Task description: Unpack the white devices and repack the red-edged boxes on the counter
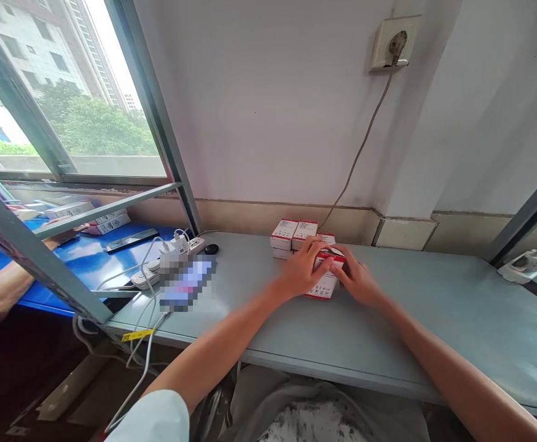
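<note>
The grey bench (411, 313) runs along the wall. A stack of white-and-red boxes (295, 230) sits on it near the wall. The left hand (303, 270) and right hand (359, 279) both have their grip closed on the front box (324, 286), which is just before the stack; contact with the stack cannot be determined. A black disc (211, 249) lies well left.

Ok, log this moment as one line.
left hand: holding front box | right hand: holding same box | stacked boxes: behind it, on grey table | black round object: left of stacked boxes
</note>
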The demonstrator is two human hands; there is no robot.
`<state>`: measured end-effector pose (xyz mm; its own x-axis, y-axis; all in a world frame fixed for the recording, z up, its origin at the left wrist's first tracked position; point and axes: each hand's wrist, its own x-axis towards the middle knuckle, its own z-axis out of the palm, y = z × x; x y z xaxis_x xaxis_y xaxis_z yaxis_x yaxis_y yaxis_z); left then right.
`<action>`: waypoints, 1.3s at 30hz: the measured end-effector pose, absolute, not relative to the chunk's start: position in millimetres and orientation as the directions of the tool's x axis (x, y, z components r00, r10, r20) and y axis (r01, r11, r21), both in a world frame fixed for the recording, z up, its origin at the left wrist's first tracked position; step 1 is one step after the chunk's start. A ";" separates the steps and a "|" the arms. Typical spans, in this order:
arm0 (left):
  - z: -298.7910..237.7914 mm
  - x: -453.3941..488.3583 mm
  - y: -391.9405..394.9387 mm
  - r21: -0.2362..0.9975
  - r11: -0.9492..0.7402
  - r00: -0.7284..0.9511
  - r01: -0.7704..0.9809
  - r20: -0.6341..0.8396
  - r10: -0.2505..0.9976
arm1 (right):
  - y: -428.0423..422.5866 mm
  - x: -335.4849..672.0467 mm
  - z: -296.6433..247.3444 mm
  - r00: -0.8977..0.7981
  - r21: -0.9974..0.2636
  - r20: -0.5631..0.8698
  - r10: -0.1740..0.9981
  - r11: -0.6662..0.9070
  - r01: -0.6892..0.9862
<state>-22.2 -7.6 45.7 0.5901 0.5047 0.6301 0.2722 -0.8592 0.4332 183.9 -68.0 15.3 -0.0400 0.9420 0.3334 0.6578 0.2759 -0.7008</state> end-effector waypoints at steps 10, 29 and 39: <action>44.4 -23.1 -3.9 0.476 -0.840 0.626 0.261 0.579 0.523 | -68.7 184.1 16.4 -0.034 -0.737 0.294 0.955 0.249 0.628; 47.0 -23.1 -6.4 0.478 -0.836 0.628 0.270 0.571 0.529 | -70.5 183.7 18.8 -0.037 -0.735 0.292 0.956 0.249 0.631; 48.0 -22.7 -6.9 0.482 -0.832 0.628 0.275 0.565 0.535 | -72.2 183.3 21.6 -0.043 -0.746 0.277 0.960 0.243 0.620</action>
